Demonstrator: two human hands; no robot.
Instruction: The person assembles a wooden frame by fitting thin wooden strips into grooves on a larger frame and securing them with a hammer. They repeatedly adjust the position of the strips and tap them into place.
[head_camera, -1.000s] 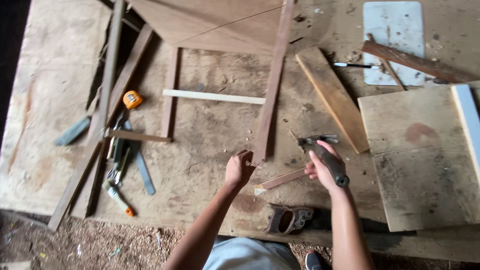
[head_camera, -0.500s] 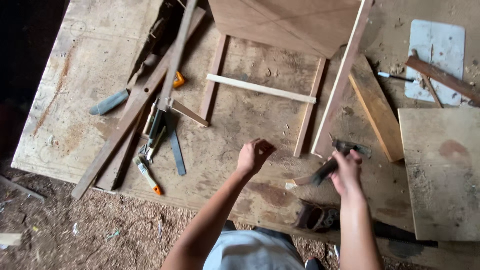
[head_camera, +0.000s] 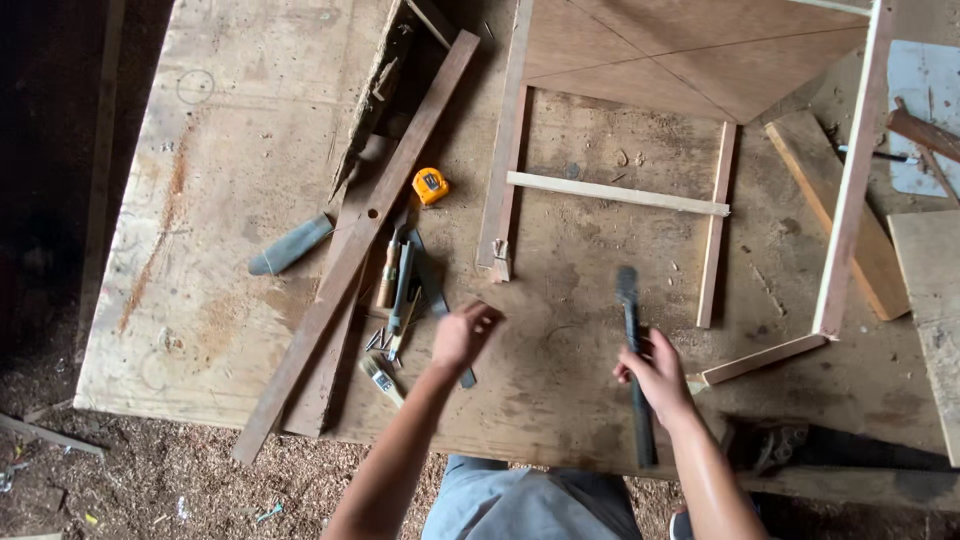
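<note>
Worn plywood bench top (head_camera: 230, 150) fills the view, sawdust-covered ground along its near edge. Landmark: the yellow tape measure (head_camera: 430, 186).

Right hand (head_camera: 657, 375) sits well to the right of the tape measure and nearer the person, fingers wrapped around the dark handle of a hammer (head_camera: 632, 350). Hammer's long axis runs nearly straight away from the person, head at the far end, handle tail poking out past the wrist toward the bench edge. Head is motion-blurred, so exact tilt off the bench can't be read.

Left hand (head_camera: 462, 337) is below the tape measure, nearer the person, fingers loosely curled; looks like it pinches something small, possibly a nail, but too blurred to confirm. It hovers just right of the tool cluster (head_camera: 400, 290) (chisels, screwdriver, loose nails) that lies directly below the tape measure.

Wooden frame (head_camera: 715, 200) lies to the right of the tape measure: pale cross slat (head_camera: 617, 193) running left-right, uprights running away from the person. Left upright's near end (head_camera: 498, 255) is just beyond the left hand, closer to it than to the right. Hammer head lies between the two inner uprights, short of the cross slat.

Long dark board (head_camera: 360, 240) runs diagonally just left of the tape measure. Grey file-like tool (head_camera: 290, 245) lies further left.
</note>
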